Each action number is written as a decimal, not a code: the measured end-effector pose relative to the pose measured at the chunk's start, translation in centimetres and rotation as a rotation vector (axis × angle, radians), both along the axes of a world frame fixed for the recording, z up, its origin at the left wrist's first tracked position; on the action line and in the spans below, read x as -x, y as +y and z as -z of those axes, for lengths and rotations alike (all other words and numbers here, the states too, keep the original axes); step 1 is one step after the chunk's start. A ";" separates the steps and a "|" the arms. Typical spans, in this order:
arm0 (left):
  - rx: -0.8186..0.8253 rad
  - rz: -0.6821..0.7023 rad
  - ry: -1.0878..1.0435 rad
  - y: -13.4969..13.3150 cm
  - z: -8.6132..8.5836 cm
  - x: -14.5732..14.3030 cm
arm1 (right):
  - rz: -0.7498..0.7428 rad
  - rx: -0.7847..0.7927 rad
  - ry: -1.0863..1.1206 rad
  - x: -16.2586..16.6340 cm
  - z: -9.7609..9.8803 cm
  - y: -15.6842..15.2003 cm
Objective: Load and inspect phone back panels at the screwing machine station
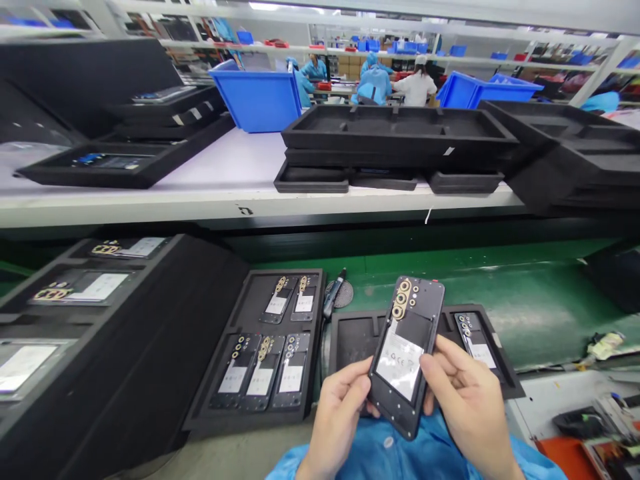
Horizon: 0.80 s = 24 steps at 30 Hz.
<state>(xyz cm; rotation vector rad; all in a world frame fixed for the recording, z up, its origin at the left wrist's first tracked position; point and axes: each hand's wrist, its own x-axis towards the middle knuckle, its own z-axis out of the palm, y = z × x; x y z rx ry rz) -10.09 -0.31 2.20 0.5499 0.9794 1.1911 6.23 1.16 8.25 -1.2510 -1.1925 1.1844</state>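
Observation:
A black smartphone body [425, 303] without its back cover is held tilted in front of me, its gold-ringed camera lenses and white label facing up. My left hand [337, 413] pinches its lower left edge between thumb and fingers. On the right edge, my right hand [467, 393] grips it, thumb near the label and fingers behind. Beneath it lies a black foam tray [353, 340], partly hidden, with another phone body [475, 340] in its right side. To the left, a second foam tray [253, 300] holds several similar phone bodies.
A dark pen-like tool [334, 297] lies between the trays on the green bench mat [530, 293]. Stacked black foam trays [30, 427] stand at left. Above, a white shelf [200, 203] carries more trays and blue bins [260, 100]. Several people work in the background.

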 end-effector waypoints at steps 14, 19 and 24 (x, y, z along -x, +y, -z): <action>0.058 0.010 -0.115 0.2 -1.3 0.0 | 0.041 -0.135 -0.129 0.1 1.0 -1.4; 0.120 -0.061 -0.078 0.2 -0.8 0.0 | 0.037 -0.217 -0.207 0.3 1.4 -1.6; 0.046 -0.060 0.045 0.3 0.1 0.8 | -0.053 -0.218 -0.220 0.2 1.3 -0.8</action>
